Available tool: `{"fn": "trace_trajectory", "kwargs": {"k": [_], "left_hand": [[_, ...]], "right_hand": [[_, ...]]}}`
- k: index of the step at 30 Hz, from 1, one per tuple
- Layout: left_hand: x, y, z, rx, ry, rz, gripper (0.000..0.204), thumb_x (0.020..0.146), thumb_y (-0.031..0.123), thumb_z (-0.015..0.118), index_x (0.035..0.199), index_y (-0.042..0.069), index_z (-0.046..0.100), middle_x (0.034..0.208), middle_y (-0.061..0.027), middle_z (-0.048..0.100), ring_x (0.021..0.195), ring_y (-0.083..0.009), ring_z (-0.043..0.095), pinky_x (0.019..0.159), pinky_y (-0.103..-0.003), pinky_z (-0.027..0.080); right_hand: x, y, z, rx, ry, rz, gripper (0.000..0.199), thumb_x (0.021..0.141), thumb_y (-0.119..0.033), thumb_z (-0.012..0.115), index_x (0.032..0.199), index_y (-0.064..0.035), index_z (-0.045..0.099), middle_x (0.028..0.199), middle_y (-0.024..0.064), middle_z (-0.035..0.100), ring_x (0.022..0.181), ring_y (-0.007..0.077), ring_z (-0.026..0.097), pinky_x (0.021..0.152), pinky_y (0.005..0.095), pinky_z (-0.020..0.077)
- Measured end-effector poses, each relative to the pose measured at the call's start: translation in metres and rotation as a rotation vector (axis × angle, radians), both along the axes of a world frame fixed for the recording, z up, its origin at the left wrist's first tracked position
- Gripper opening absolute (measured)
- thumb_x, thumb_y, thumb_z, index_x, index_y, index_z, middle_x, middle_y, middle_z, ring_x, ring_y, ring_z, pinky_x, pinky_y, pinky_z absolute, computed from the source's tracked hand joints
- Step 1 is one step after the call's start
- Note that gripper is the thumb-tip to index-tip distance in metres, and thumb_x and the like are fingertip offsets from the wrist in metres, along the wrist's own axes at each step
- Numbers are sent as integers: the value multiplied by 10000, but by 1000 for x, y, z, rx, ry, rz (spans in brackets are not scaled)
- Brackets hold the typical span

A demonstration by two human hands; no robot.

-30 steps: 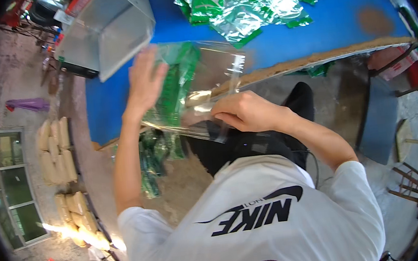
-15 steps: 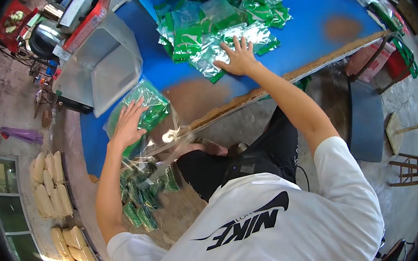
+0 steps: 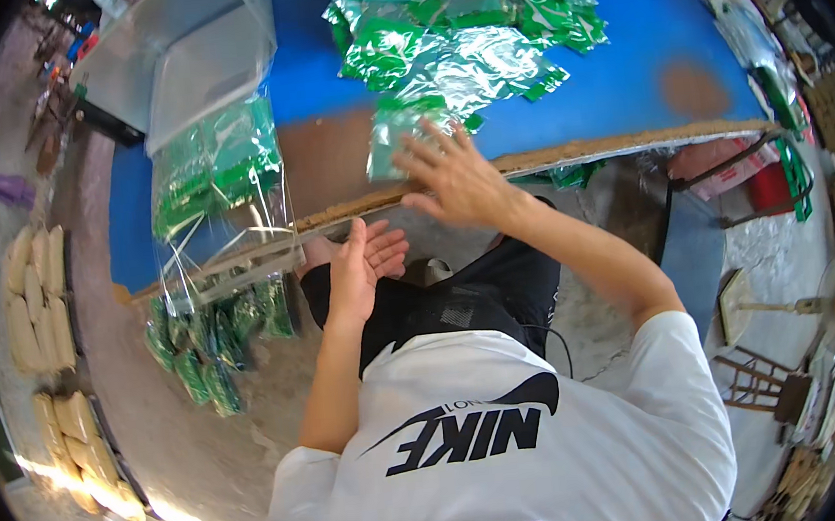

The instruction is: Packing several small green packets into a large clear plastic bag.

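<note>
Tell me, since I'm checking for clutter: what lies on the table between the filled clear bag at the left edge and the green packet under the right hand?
In the head view, only bare brown tabletop lies between the clear bag and the green packet by the right hand.

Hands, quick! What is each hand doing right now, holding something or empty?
Left hand: open, palm up, empty, below the table edge.
Right hand: open, fingers spread, on a green packet at the table edge; no grip shows.

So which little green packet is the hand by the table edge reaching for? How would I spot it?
Find the blue table with its heap of shiny green packets. One green packet has slid out of the heap toward the table's near edge, just under the right hand. Unlike the others, it lies alone, partly over the worn brown patch.
</note>
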State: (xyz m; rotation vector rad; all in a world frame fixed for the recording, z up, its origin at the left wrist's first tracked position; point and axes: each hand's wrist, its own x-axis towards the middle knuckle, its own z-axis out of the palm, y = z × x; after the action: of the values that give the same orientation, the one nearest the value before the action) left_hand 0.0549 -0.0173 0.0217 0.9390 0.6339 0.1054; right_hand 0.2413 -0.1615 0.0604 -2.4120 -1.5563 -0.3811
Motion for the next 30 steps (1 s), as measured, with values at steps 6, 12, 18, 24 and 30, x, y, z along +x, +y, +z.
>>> {"fn": "trace_trajectory", "kwargs": {"k": [6, 12, 18, 24, 30], "left_hand": [[3, -9, -8, 55, -48, 228, 289, 937, 170, 708, 1151, -4, 621, 1048, -84, 680, 892, -156, 681, 776, -287, 589], [-15, 19, -3, 20, -87, 239, 291, 912, 131, 715, 1174, 46, 620, 1089, -46, 667, 942, -158, 660, 799, -317, 576], [-6, 14, 16, 36, -24, 126, 358, 925, 133, 705, 1256, 86, 577, 1165, -46, 640, 926, -168, 664, 731, -310, 602], [-14, -11, 2, -6, -47, 183, 406, 908, 153, 734, 1277, 92, 576, 1205, -38, 637, 1015, -161, 641, 786, -348, 586], [-13, -9, -5, 64, -42, 276, 389, 989, 219, 632, 1297, -2, 545, 1120, -104, 676, 869, -196, 685, 623, -324, 593]], "right_hand": [[-17, 33, 21, 313, 359, 28, 487, 983, -373, 561, 1341, -42, 568, 1340, 260, 540, 1262, 408, 507, 1044, 528, 407], [-4, 42, 7, 314, 492, 293, 357, 989, -319, 565, 816, -9, 599, 927, 170, 655, 842, 338, 630, 781, 432, 498], [68, 118, 13, 710, 537, 66, 237, 915, -236, 667, 1010, -20, 688, 1004, 229, 679, 893, 422, 646, 820, 461, 519], [203, 121, -1, 28, 282, -363, 596, 742, -423, 831, 1131, -13, 641, 1156, 207, 656, 1063, 391, 637, 885, 471, 526], [121, 95, 40, 665, 443, 58, 384, 806, -284, 770, 1082, -39, 664, 966, 179, 693, 853, 365, 683, 776, 449, 542]]}}
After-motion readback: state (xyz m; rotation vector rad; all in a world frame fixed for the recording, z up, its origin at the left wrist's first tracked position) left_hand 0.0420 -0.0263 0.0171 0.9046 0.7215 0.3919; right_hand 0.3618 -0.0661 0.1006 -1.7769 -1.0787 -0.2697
